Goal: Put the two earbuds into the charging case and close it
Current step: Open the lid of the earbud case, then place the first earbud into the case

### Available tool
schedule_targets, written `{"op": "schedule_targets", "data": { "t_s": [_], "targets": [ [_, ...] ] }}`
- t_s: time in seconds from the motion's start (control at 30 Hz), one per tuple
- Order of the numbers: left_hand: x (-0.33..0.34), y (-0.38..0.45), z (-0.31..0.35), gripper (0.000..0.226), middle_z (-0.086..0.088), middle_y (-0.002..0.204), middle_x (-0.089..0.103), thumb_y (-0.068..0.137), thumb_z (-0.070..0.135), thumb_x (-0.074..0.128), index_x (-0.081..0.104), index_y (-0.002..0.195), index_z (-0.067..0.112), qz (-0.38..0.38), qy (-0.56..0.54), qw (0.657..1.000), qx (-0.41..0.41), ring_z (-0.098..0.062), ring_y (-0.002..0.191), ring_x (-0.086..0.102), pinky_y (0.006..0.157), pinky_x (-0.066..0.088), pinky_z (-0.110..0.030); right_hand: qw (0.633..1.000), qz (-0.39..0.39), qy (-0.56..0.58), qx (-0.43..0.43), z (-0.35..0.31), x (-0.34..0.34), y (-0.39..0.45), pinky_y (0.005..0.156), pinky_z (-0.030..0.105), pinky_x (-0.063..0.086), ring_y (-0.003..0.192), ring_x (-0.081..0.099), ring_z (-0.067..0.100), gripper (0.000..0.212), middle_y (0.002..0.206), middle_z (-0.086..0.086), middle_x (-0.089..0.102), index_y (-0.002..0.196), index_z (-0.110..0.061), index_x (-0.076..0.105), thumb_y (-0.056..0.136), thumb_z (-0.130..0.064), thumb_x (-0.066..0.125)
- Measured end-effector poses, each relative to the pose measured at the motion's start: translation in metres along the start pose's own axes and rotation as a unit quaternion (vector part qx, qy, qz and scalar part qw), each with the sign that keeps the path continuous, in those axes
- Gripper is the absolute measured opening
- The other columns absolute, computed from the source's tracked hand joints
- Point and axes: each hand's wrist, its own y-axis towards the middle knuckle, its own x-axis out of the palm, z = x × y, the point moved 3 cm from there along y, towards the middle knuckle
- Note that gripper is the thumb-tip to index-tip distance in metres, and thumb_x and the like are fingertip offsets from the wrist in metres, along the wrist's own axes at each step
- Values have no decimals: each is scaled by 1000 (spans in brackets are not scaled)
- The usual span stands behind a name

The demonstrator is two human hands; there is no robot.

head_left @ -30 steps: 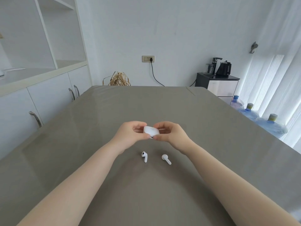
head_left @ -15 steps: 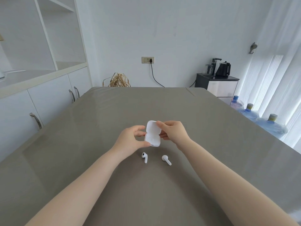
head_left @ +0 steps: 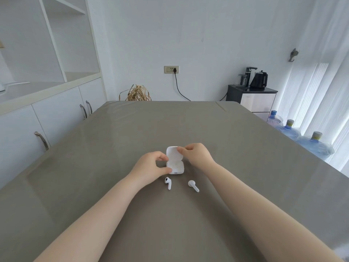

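A white charging case (head_left: 175, 166) rests on the grey table (head_left: 113, 140) with its lid flipped up and both sockets showing. My left hand (head_left: 151, 166) pinches the case's base from the left side. My right hand (head_left: 196, 154) holds the top edge of the raised lid with its fingertips. Two white earbuds lie on the table just in front of the case: the left earbud (head_left: 167, 182) with its dark mesh facing up, and the right earbud (head_left: 193, 185) with its stem pointing toward me and to the right.
White cabinets (head_left: 56, 114) with metal handles run along the table's left edge. Beyond the far edge sit a straw bundle (head_left: 137, 93) and a wall socket with a black cord. At the right stand a dark stand with a kettle (head_left: 259, 80) and several water jugs (head_left: 294, 129).
The case was shut and held up between both hands; its lid has been swung open and it has come down onto the table. The earbuds have not moved.
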Motion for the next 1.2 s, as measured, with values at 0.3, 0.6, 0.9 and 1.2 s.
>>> {"op": "schedule_targets", "data": {
  "t_s": [0.3,0.6,0.9,1.2],
  "targets": [
    [-8,-21,3,21,23,82,58,78,19,60,70,95,27,-20,112,990,85,-9,96,47,77,40,-18,982,56,-120,-131,-7,-7,-47,86,31,48,105,59,17,30,115,-4,66,114,-18,61,87,-23,50],
    [1,-28,3,24,13,82,55,80,32,56,67,101,33,-50,186,977,87,-15,89,41,78,40,-26,942,-57,-235,-234,-3,14,-65,86,33,45,106,48,20,26,99,5,69,100,-18,72,87,-27,51],
    [-2,-27,5,12,8,81,65,81,28,60,72,85,28,10,125,987,99,-19,86,49,72,40,-26,942,-27,-206,-263,-11,17,-66,72,29,39,92,45,17,25,89,0,68,94,-18,72,90,-27,49],
    [-7,-12,22,9,15,67,63,77,16,65,71,80,22,94,-36,993,59,0,61,53,56,39,-6,984,-75,158,-27,-20,4,-44,54,14,52,54,59,10,7,64,3,63,76,-11,66,80,-6,62]
  ]
}}
